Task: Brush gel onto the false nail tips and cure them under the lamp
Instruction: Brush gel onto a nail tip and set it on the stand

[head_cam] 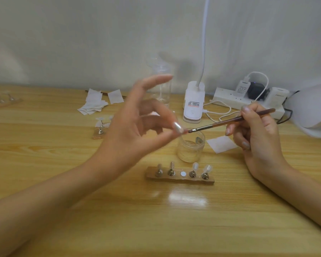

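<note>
Wooden table against white wall. Glossy false nail tip, pinched by left hand above clear glass jar mid-table; thin brown brush, gripped by right hand, bristles touching it. Wooden strip of tip stands nearer front edge, open tabletop around; white curing lamp at right edge.

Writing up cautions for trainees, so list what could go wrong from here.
The left hand only pinches the nail tip by its fingertips above the open jar; it could slip in. The brush in the right hand may smear gel onto those fingers. Either wrist could knock the wooden holder.
</note>
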Motion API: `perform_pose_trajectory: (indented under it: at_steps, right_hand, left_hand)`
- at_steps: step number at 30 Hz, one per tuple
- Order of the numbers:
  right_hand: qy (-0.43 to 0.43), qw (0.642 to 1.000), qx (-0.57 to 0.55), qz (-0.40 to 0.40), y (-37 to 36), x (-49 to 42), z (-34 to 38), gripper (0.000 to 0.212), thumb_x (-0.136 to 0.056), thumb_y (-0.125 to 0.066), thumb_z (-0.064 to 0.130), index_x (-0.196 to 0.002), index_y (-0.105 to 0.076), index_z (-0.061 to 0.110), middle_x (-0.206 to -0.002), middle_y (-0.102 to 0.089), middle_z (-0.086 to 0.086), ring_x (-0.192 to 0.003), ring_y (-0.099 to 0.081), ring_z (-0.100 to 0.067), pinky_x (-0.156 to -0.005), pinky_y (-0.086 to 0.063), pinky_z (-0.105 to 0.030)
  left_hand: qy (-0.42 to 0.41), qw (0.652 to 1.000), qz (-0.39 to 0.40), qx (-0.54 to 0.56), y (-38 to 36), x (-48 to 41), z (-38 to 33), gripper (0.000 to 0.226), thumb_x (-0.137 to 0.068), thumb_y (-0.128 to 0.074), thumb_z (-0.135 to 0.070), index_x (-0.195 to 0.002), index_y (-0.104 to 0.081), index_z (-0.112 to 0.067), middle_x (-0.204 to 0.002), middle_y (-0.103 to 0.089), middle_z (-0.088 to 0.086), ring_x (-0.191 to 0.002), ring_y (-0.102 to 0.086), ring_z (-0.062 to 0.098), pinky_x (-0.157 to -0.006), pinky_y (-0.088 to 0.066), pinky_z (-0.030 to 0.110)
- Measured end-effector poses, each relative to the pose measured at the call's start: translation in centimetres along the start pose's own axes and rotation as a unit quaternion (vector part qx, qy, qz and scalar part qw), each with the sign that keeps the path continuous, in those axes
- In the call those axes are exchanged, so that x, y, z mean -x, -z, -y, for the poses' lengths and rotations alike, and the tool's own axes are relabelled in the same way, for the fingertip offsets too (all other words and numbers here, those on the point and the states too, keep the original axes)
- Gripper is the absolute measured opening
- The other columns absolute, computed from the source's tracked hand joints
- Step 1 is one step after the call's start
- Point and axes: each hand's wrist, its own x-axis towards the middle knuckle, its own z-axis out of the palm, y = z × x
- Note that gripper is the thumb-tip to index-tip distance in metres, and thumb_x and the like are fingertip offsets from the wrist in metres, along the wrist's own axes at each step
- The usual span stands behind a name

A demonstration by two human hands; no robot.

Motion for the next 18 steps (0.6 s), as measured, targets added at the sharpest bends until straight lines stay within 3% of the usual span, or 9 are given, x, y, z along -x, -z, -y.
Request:
perform_pose_trajectory:
  at_steps: [3, 6, 12, 18]
  right_hand:
    - [-0.003, 1.000, -0.003, -0.003, 0.1, -0.1, -0.1, 0.029, -0.105, -0.043, 0.019, -0.077, -0.048, 0.020, -0.058, -0.063, -0.005, -0.036, -0.028, -0.009, -0.041, -0.029, -0.015]
    - [-0.006, 1.000, -0.008, -0.007, 0.2, -0.1, -0.1, 0.031, -0.105, -0.044, 0.020, -0.075, -0.052, 0.022, -0.058, -0.063, -0.006, -0.036, -0.028, -0.008, -0.041, -0.028, -0.015]
    - [-0.016, 1.000, -0.017, -0.010, 0.3, -0.2, -0.2, 0.031, -0.104, -0.046, 0.021, -0.073, -0.054, 0.023, -0.059, -0.062, -0.006, -0.036, -0.028, -0.009, -0.041, -0.025, -0.018]
    - [-0.016, 1.000, -0.022, -0.010, 0.3, -0.2, -0.2, 0.033, -0.104, -0.045, 0.020, -0.073, -0.054, 0.024, -0.058, -0.062, -0.006, -0.035, -0.028, -0.008, -0.041, -0.028, -0.015]
  left_hand:
    - [-0.061, 0.986, 0.084, -0.134, -1.2, 1.5, -0.6, 0.073, -0.087, -0.075, -0.022, -0.147, -0.035, -0.029, -0.090, -0.071, -0.013, -0.105, -0.071, 0.011, -0.093, -0.049, 0.028]
    - [-0.072, 0.962, 0.099, -0.245, -2.0, 2.6, -0.2, 0.073, -0.085, -0.071, -0.031, -0.146, -0.033, -0.040, -0.096, -0.068, -0.022, -0.110, -0.062, 0.000, -0.108, -0.033, 0.035]
    - [-0.002, 0.960, 0.086, -0.266, -2.0, 3.0, 0.8, 0.074, -0.084, -0.073, -0.032, -0.146, -0.033, -0.042, -0.098, -0.067, -0.025, -0.113, -0.058, 0.003, -0.109, -0.024, 0.024]
    - [0.067, 0.960, 0.093, -0.256, -2.2, 3.0, 1.1, 0.075, -0.084, -0.070, -0.035, -0.143, -0.027, -0.050, -0.100, -0.067, -0.028, -0.117, -0.055, 0.000, -0.113, -0.023, 0.030]
